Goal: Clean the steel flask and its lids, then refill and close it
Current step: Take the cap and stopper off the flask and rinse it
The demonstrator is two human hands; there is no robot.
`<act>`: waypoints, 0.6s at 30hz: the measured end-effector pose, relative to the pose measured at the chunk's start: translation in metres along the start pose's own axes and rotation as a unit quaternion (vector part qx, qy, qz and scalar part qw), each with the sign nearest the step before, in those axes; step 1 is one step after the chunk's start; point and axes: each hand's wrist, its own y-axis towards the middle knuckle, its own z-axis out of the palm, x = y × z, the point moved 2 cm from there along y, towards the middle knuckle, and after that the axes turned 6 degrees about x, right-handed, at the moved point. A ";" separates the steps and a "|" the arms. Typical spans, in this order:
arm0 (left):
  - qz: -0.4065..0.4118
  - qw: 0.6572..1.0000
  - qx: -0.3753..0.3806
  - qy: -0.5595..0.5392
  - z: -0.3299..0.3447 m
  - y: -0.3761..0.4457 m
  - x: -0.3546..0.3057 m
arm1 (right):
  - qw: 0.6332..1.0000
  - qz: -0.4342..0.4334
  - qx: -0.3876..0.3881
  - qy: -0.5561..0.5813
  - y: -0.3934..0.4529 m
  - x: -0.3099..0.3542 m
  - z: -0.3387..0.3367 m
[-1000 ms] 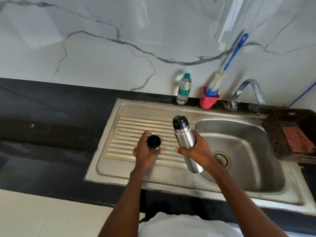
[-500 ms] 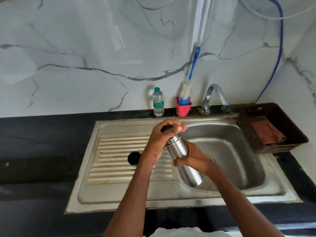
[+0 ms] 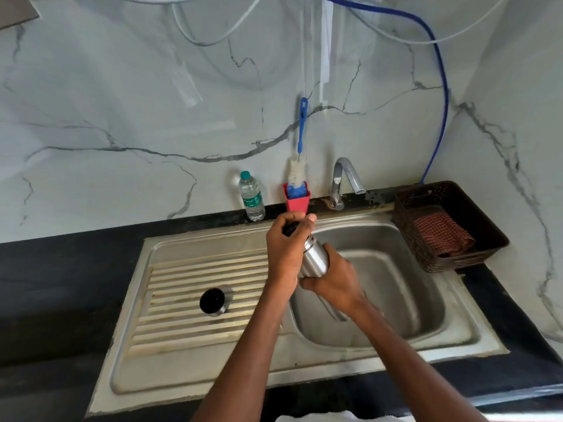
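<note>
1. A single head-worn wide-angle camera looks forward and down from above the stainless steel sink [image 3: 189, 370], close over both forearms.
2. It faces the white marble-patterned wall [image 3: 122, 102], whose lines bow at the edges.

Shiny steel flask [image 3: 315, 260], matt sink [image 3: 189, 370]

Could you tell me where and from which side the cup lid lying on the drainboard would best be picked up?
Probably by its steel side wall, coming from above. The cup lid sits with its dark open mouth facing up on the ribbed drainboard, so fingers can close around the round rim. Nothing stands beside it. Both hands are busy with the flask.
</note>
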 end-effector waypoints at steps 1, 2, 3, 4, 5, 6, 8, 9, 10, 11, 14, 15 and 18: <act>-0.008 0.999 0.050 -0.014 -0.002 0.002 -0.003 | 1.000 0.001 0.019 0.023 0.003 -0.002 -0.006; -0.016 0.993 0.107 -0.039 -0.004 0.002 -0.006 | 0.998 -0.003 0.045 0.050 0.006 -0.004 -0.013; -0.023 0.984 0.164 -0.068 -0.007 0.002 -0.009 | 0.993 -0.014 0.077 0.084 0.008 -0.005 -0.019; -0.027 0.973 0.210 -0.093 -0.009 0.001 -0.011 | 0.987 -0.030 0.109 0.112 0.007 -0.005 -0.023; -0.028 0.965 0.235 -0.110 -0.013 0.000 -0.011 | 0.982 -0.043 0.134 0.128 0.006 -0.005 -0.027; -0.027 0.963 0.240 -0.119 -0.015 -0.001 -0.009 | 0.980 -0.047 0.145 0.131 0.007 -0.006 -0.027; -0.026 0.972 0.202 -0.117 -0.015 -0.002 -0.005 | 0.982 -0.037 0.134 0.128 0.010 -0.007 -0.024; -0.025 0.980 0.168 -0.102 -0.012 -0.003 -0.003 | 0.985 -0.030 0.117 0.121 0.011 -0.008 -0.021; -0.023 0.988 0.128 -0.080 -0.010 -0.005 -0.002 | 0.990 -0.023 0.095 0.105 0.013 -0.009 -0.018; -0.019 0.994 0.090 -0.056 -0.008 -0.006 0.000 | 0.994 -0.016 0.070 0.082 0.013 -0.008 -0.016; -0.006 0.998 0.055 -0.013 -0.009 -0.006 0.000 | 0.998 -0.012 0.040 0.057 0.019 -0.009 -0.014; -0.008 0.997 0.079 -0.013 -0.011 -0.005 -0.001 | 0.996 -0.013 0.052 0.075 0.021 -0.010 -0.015; -0.013 0.988 0.149 -0.026 -0.022 0.000 -0.006 | 0.987 -0.021 0.099 0.126 0.024 -0.015 -0.020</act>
